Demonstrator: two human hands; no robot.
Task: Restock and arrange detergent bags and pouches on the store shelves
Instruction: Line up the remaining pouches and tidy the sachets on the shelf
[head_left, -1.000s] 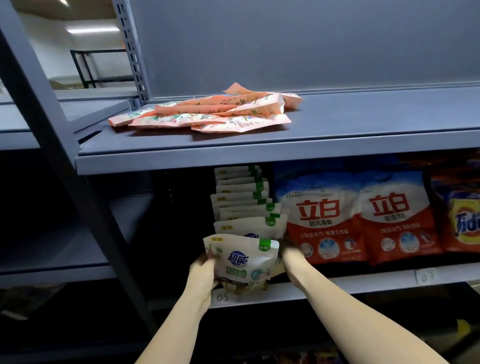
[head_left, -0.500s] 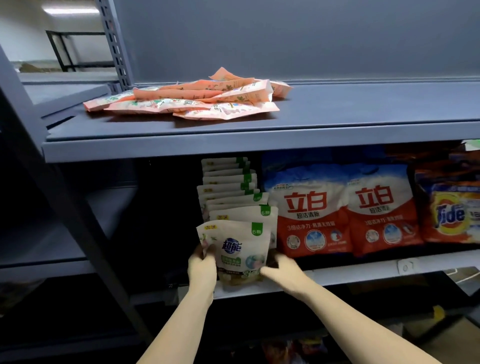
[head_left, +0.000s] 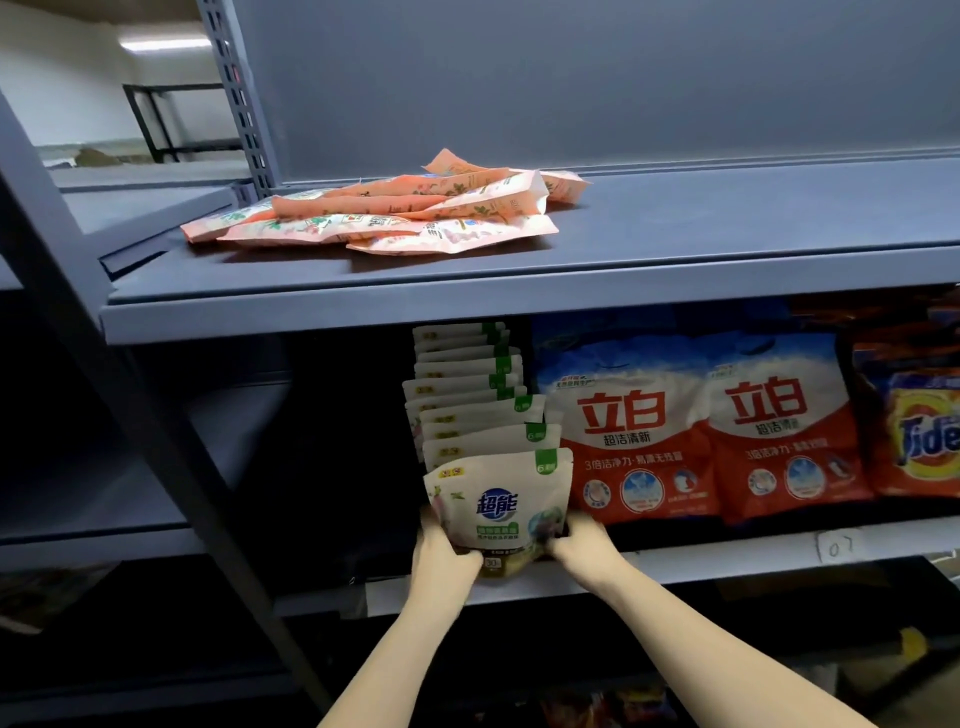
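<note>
Glossy white film with a green tab marks the front pouch (head_left: 498, 512), a stand-up detergent pack at the head of a row of matching pouches (head_left: 467, 395) on the middle shelf (head_left: 727, 564). The left hand (head_left: 441, 558) grips its lower left corner, and the right hand (head_left: 582, 540) curls round its lower right corner, so both hold the base of this one pack while it stands just at the shelf's front lip.

It looks light and soft-sided, probably with loose contents that shift, so the body would buckle if squeezed in the middle. The smooth film seems slippery; the firm bottom gusset and the side seams are the better places to hold, as the hands do here.

Room is tight on the right: the pouch almost touches the first red and white detergent bag (head_left: 623, 441), with a second one (head_left: 779, 436) beside that and an orange Tide bag (head_left: 919, 431) further along. Overhead, the edge of the upper shelf (head_left: 467, 306) hangs low over the row, so lifting high would likely hit it. To the left the shelf is dark and open, which gives the freest path. A heap of flat pink sachets (head_left: 395, 218) lies on the upper shelf, well apart from the hands, not yet arranged.
</note>
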